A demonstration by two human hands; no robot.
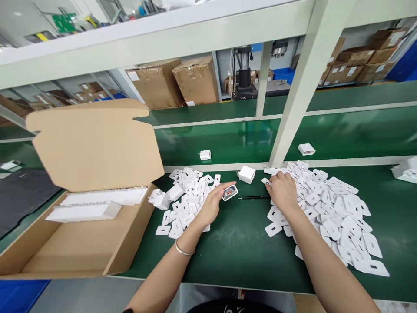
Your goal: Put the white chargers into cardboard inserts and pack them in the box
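Head view, counts first: two heaps of flat white plastic plates, a smaller left heap [190,193] and a bigger right heap [329,208]. One open white charger shell with orange-red insides [230,192]. Four closed white charger cubes: one far-left [205,154], one mid [246,174], one far-right [306,149], one by the box corner [161,199]. One pair of thin black tweezers [252,197]. One open brown cardboard box [81,248] at left, lid up, white trays inside.

Open shell sits on the green bench [234,252] between the heaps, just right of the left heap. Open face up. Long axis roughly left-right, right end tipped slightly far.

Left hand [213,204]: fingers stretched flat toward the shell, tips at its far-left edge. Thumb hidden, so can't tell if it pinches the shell or only touches it. Thin silver bangle [184,251] on that wrist.

Right hand [283,191]: palm down on the left edge of the right heap, fingers curled into the plates. Can't tell if it has one.

Tweezers lie flat between the hands, axis left-right, just right of the shell.
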